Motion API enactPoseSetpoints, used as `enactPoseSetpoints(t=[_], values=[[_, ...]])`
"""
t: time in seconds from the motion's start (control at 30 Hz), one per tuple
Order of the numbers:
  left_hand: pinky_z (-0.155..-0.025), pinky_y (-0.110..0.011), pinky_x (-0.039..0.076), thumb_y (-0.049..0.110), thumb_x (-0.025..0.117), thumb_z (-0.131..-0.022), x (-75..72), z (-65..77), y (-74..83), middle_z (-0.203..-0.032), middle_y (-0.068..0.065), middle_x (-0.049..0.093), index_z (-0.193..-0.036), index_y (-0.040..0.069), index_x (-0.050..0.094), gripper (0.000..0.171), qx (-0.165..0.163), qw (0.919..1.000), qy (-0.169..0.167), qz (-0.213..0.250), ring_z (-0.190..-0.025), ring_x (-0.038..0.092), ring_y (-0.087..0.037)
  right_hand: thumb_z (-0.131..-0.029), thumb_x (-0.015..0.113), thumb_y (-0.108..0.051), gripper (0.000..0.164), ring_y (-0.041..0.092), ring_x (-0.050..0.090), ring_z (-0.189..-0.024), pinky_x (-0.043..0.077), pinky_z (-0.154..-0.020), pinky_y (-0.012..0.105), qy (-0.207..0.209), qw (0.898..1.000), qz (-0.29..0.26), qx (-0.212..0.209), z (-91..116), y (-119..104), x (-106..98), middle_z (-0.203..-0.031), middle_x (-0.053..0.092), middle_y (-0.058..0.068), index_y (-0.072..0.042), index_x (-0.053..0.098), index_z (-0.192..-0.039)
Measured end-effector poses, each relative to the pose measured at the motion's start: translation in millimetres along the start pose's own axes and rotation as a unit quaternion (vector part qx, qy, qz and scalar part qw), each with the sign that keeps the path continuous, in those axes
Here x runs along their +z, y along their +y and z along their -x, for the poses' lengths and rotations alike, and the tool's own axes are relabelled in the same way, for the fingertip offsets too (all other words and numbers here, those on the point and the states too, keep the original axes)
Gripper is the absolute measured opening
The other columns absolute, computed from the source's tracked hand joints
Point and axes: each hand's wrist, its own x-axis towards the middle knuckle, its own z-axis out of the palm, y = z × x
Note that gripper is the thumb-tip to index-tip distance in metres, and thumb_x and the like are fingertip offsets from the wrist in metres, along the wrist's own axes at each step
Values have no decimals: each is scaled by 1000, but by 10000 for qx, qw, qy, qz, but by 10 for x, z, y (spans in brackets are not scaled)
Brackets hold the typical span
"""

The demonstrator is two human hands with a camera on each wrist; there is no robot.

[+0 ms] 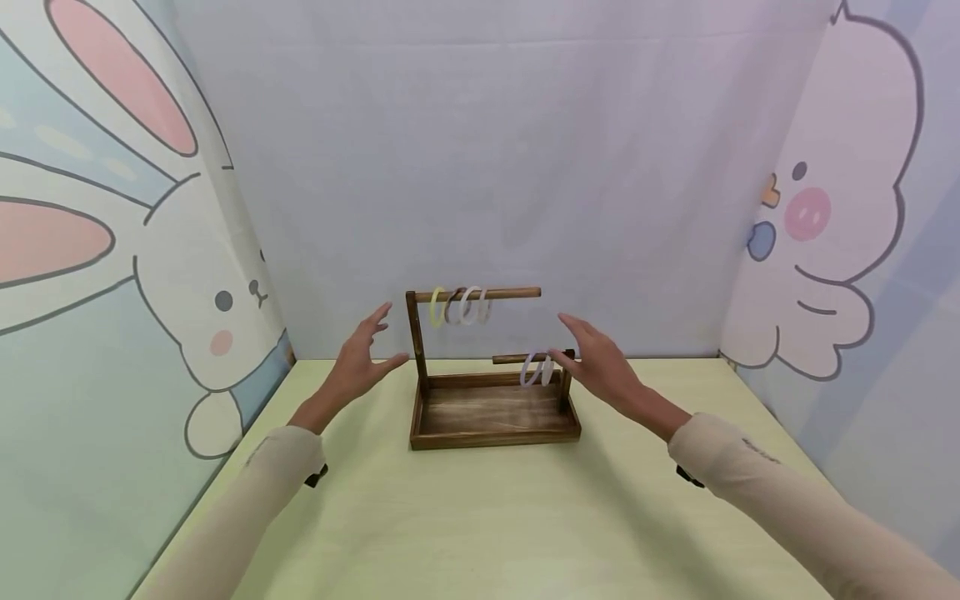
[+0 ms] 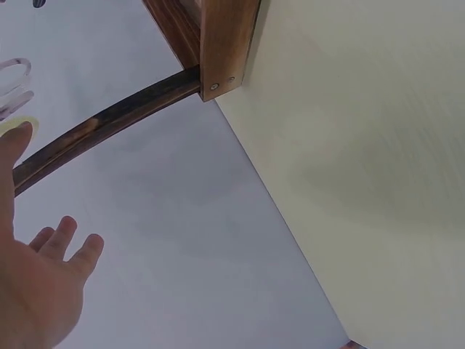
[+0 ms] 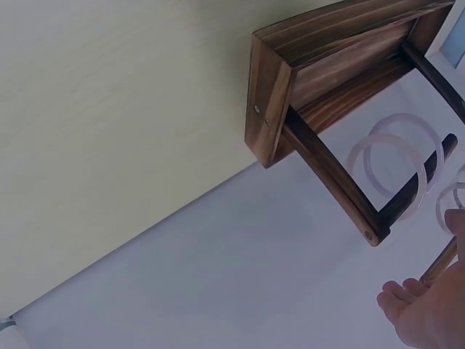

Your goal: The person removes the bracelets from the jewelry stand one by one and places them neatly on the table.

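Note:
A dark brown wooden bangle stand (image 1: 487, 439) with a tray base stands near the back of the table. Several bangles hang on its upper bar (image 1: 517, 292), among them a yellow bangle (image 1: 432, 310) and a white bangle (image 1: 462, 310). Two pale bangles (image 1: 548, 372) hang from the shorter lower bar (image 1: 508, 360). To the left of the stand, my left hand (image 1: 352, 364) is held in the air, fingers spread and holding nothing. My right hand (image 1: 606, 364) hovers by the lower bar's post, fingers extended and grasping nothing; in the head view its thumb overlaps that post's top.
The pale yellow-green table (image 1: 450, 517) reaches to a plain grey-white backdrop (image 1: 487, 167). A left side panel (image 1: 180, 333) shows a cartoon rabbit, a right side panel (image 1: 832, 417) a cartoon chick. Both panels run along the table's sides.

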Motion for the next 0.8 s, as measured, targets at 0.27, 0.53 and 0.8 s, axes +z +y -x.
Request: enactPoseSetpoints(t=[0.27, 0.53, 0.8], values=[[-111, -65, 44, 12, 82, -92, 28, -145, 38, -163, -17, 39, -166, 22, 26, 93, 117, 9989, 155, 432, -139, 51, -40, -98, 76, -28, 73, 38, 55, -135, 52, -106, 57, -26, 9999, -120, 1, -98, -92, 88, -152, 53, 18, -6, 42, -159], [-110, -63, 47, 10, 81, -92, 73, -239, 89, -161, -18, 42, -165, 20, 30, 89, 165, 9972, 164, 715, -138, 53, -40, -99, 75, -29, 70, 36, 58, -133, 53, -106, 54, -4, 9995, -292, -92, -188, -203, 186, -150, 55, 18, -6, 44, -157], [-111, -61, 46, 10, 79, -94, 121, -282, 85, -162, -17, 40, -165, 27, 28, 89, 86, 9961, 153, 866, -139, 52, -38, -98, 76, -27, 68, 34, 59, -131, 53, -106, 54, 27, 9987, -497, -115, -274, -313, 306, -145, 60, 18, -4, 47, -155]])
